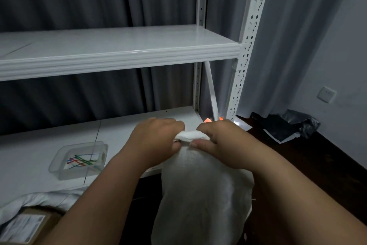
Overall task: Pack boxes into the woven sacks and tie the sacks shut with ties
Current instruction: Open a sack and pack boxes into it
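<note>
A white woven sack (204,191) stands upright in front of the lower shelf, its mouth bunched into a short roll at the top. My left hand (156,137) grips the left end of that bunched mouth. My right hand (220,141) pinches the right end, thumb underneath. What the sack holds is hidden. Several coloured ties (82,161) lie in a clear plastic tray (59,162) on the lower shelf, left of my hands. At the bottom left a cardboard box (29,223) with a printed label sits inside a second white sack (45,200) whose mouth is folded back.
A white metal rack has an upper shelf (119,54) above my hands and a lower shelf (35,143) bearing the tray. Its slotted post (246,50) rises on the right. Dark curtains hang behind. Black plastic bags (286,125) lie on the dark floor at right.
</note>
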